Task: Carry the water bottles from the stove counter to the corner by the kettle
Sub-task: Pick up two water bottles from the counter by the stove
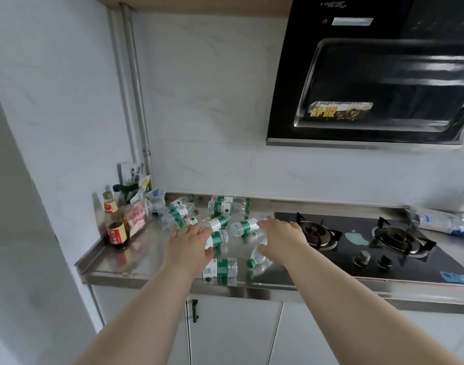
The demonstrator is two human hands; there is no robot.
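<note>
Left of the gas hob (362, 241), sauce bottles (117, 227) stand in the steel counter (136, 262) corner. Green-labelled water bottles (220, 267) lie scattered between them and the hob. The left hand (191, 242) covers one bottle, grip unclear; the right hand (281, 237) spreads over another, fingertips hidden.

Water bottles (220, 268): clear plastic, green-and-white labels, green caps. Counter (136, 248): bare silver steel; stove (357, 241) and hood (370, 75): glossy black. Sauce bottle (117, 233): dark, red label.
</note>
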